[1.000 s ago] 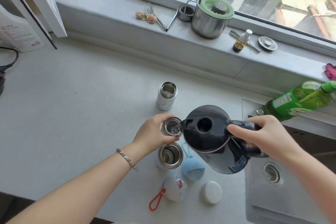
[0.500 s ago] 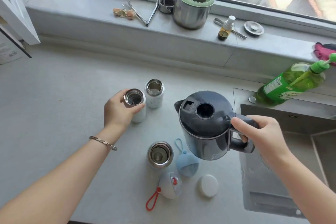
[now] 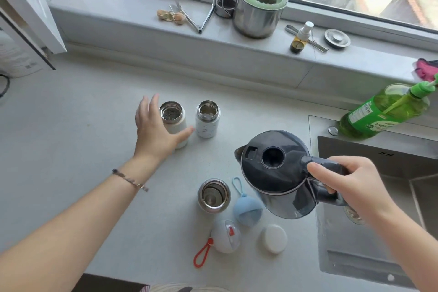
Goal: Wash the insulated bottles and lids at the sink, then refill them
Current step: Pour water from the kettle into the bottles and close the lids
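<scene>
Here, the left hand (image 3: 154, 130) has its fingers spread beside the cream bottle (image 3: 173, 121) on the counter (image 3: 71, 125). A white bottle (image 3: 207, 118) with tiny drawings stands just beside it. The right hand (image 3: 353, 187) curls its fingers round the handle of the dark kettle (image 3: 272, 173), held up by the sink (image 3: 355, 256). A third open bottle (image 3: 214, 195) stands near a blue lid (image 3: 247, 208), a white lid with a red loop (image 3: 225, 239) and a round white lid (image 3: 273, 238). The label on the green soap bottle (image 3: 384, 111) is too small to read.
</scene>
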`<state>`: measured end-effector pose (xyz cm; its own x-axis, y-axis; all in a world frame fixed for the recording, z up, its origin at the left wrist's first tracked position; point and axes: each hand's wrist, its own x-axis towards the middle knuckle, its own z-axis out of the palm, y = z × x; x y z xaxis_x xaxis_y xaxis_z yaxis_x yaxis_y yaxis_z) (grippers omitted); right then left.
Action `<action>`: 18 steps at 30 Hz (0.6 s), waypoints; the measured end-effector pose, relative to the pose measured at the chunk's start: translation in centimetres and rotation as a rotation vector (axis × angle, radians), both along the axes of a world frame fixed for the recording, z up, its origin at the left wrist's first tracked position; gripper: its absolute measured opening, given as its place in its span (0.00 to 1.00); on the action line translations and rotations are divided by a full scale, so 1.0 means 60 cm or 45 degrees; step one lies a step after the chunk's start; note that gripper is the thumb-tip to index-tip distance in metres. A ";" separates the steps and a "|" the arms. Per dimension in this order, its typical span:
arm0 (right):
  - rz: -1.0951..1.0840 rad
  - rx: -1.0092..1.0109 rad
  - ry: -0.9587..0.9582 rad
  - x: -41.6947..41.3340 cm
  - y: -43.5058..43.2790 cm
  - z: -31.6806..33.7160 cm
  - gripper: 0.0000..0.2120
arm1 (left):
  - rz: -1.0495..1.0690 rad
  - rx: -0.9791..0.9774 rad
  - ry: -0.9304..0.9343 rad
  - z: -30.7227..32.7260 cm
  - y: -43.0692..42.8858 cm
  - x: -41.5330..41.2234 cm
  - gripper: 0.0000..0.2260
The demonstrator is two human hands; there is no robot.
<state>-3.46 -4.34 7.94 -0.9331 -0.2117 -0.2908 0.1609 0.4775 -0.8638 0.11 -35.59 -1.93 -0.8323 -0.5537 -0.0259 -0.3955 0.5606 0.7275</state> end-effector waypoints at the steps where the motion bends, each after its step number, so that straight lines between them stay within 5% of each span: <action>1: 0.045 0.029 0.020 0.002 -0.001 0.004 0.19 | -0.162 0.028 0.035 0.004 0.016 0.022 0.49; 3: 0.114 0.108 0.046 0.006 0.000 0.011 0.19 | -0.577 0.196 -0.083 0.006 0.052 0.075 0.52; 6: 0.161 0.206 0.069 0.011 0.001 0.023 0.21 | -0.879 0.049 -0.355 -0.034 0.094 0.135 0.52; 13: 0.324 0.425 0.069 0.017 -0.008 0.041 0.25 | -0.443 0.281 -0.145 -0.085 0.138 0.133 0.35; 18: 0.349 0.585 0.092 0.014 -0.033 0.055 0.26 | -0.302 0.332 -0.019 -0.080 0.148 0.097 0.33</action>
<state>-2.60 -6.30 11.27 -0.8827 -0.3163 -0.3475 -0.0749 0.8248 -0.5604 5.93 -26.72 -6.72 -0.9356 -0.3178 -0.1540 -0.2879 0.4340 0.8536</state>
